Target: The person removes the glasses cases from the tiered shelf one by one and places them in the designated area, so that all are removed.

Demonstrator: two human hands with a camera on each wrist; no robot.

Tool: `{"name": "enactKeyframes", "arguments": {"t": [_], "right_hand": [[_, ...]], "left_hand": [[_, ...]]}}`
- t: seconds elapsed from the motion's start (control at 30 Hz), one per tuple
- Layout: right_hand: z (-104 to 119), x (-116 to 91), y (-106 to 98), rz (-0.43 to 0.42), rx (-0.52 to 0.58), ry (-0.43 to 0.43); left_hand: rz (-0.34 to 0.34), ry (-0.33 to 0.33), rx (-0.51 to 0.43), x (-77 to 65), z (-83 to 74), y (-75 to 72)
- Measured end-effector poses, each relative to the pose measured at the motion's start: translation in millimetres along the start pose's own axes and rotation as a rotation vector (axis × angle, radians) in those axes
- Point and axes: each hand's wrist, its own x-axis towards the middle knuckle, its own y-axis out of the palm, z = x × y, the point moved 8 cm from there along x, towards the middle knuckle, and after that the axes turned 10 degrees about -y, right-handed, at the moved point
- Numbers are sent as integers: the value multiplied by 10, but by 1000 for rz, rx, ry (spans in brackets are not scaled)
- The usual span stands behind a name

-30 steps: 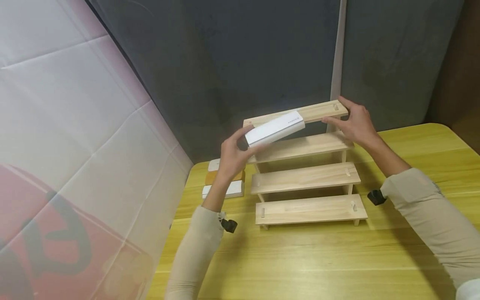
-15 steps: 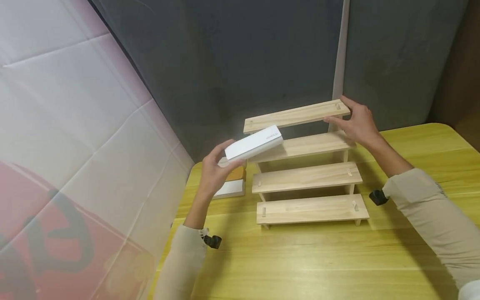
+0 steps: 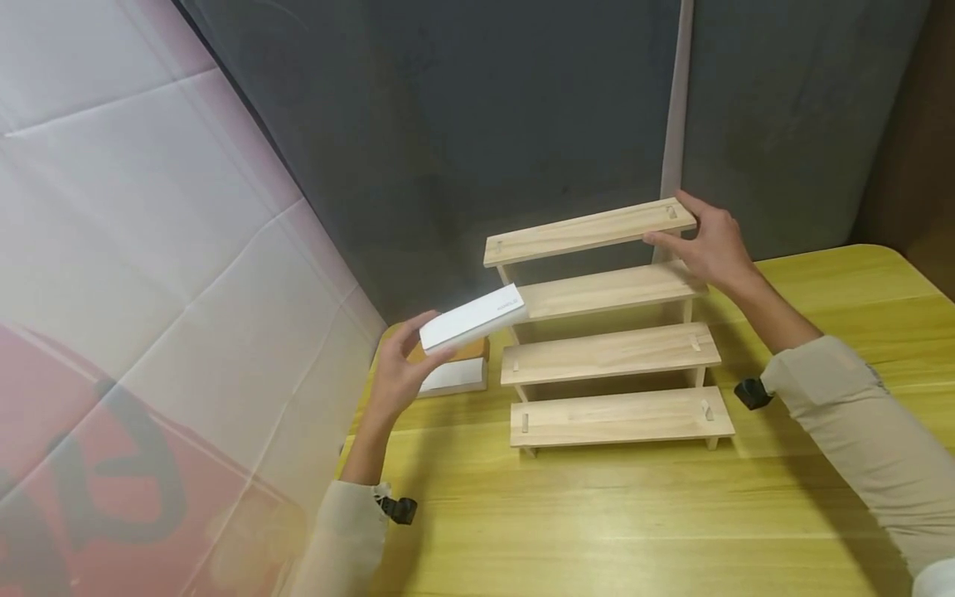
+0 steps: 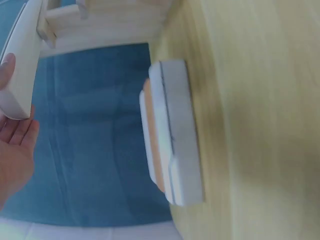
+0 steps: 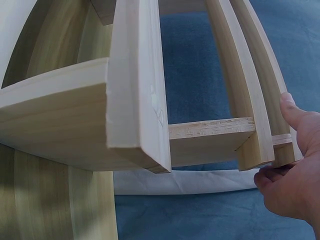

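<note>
My left hand [image 3: 395,373] grips one end of a long white glasses case [image 3: 473,317] with small lettering on its lid. It holds the case tilted in the air, left of a four-step wooden display rack [image 3: 619,417]. In the left wrist view the thumb lies along the side of the case and the other fingers are under it. My right hand [image 3: 712,245] pinches the right end of the rack's top board [image 3: 589,232], thumb at its front edge. Below the left hand, a white case [image 3: 455,377] and an orange case [image 3: 475,349] lie on the table, partly hidden.
The yellow wood-grain table [image 3: 597,514] carries the rack. A dark grey curtain [image 3: 485,124] hangs behind it, with a pale strip [image 3: 675,108] running down. At the left, a white printed panel [image 3: 186,249] stands along the table's edge.
My left hand has carried the white glasses case from in front of the top board down and left, over the cases on the table. The right hand keeps its grip on the board.
</note>
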Motion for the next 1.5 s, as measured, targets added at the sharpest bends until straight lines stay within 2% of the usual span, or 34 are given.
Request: {"name": "enactKeyframes", "arguments": {"t": [0.2,0.53,0.7,1.03,1.3,1.5], "right_hand": [[4,1,17,5,1,-2],[10,-1,28,-3,-2,-3],[11,0,32,-4,-1,-3],[-4,12,60,-1,4,2],[10,17,73,-3,8,-2],[24,21,74,-7,7,-8]], "left_hand": [[-21,-27,3,-112,211,-201],[-81,-57,-10,-341,394,-485],[-89,-98,17,-444,569,-606],[9,-149,24,-631,900,-716],[97,-217,37,-732,1092,-691],[143,-210,44,-799,1176,-679]]}}
